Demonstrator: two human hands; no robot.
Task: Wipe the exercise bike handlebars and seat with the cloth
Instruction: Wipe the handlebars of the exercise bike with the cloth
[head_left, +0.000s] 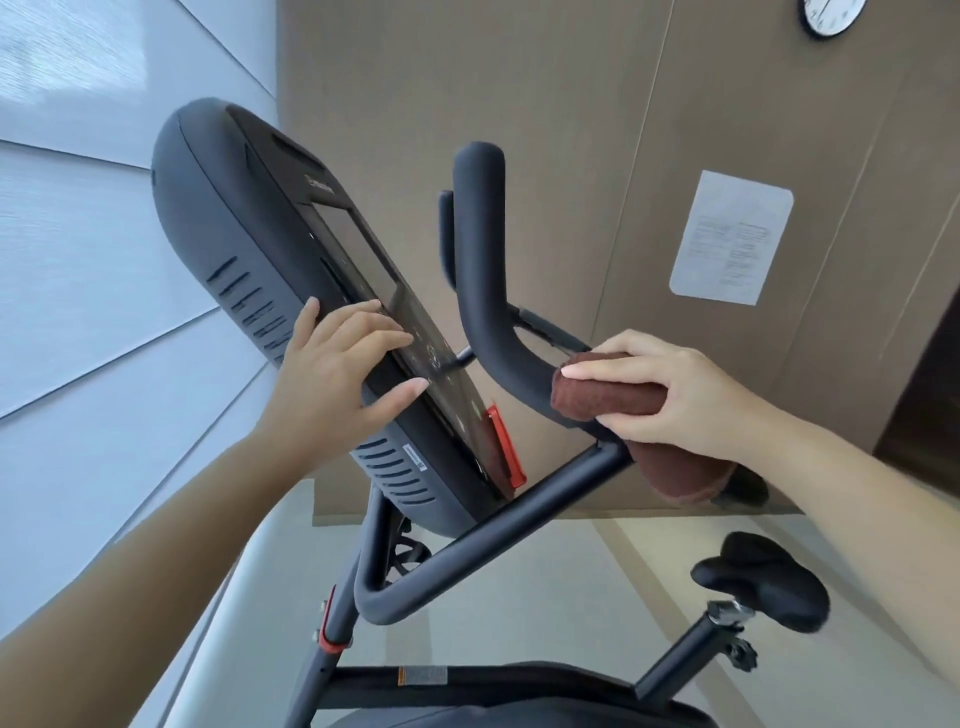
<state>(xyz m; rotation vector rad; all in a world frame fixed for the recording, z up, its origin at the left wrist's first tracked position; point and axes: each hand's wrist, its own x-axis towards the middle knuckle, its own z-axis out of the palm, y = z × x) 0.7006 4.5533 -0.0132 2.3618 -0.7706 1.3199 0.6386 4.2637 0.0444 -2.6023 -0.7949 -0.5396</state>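
Observation:
The exercise bike's black handlebar (483, 270) curves up in the middle of the view, with a lower bar (467, 551) running down to the left. My right hand (670, 395) grips a dark brown cloth (608, 397) wrapped around the handlebar's lower right stretch; the cloth's loose end (680, 475) hangs below. My left hand (337, 369) rests with spread, straight fingers on the edge of the bike's dark console (291, 270). The black seat (763, 577) sits on its post at the lower right, apart from both hands.
A tan panelled wall (571, 130) with a paper notice (730, 236) and a clock (831, 15) stands behind the bike. White blinds (78, 260) fill the left side. A red tab (506, 447) sticks out by the console. The bike frame (467, 680) crosses the bottom.

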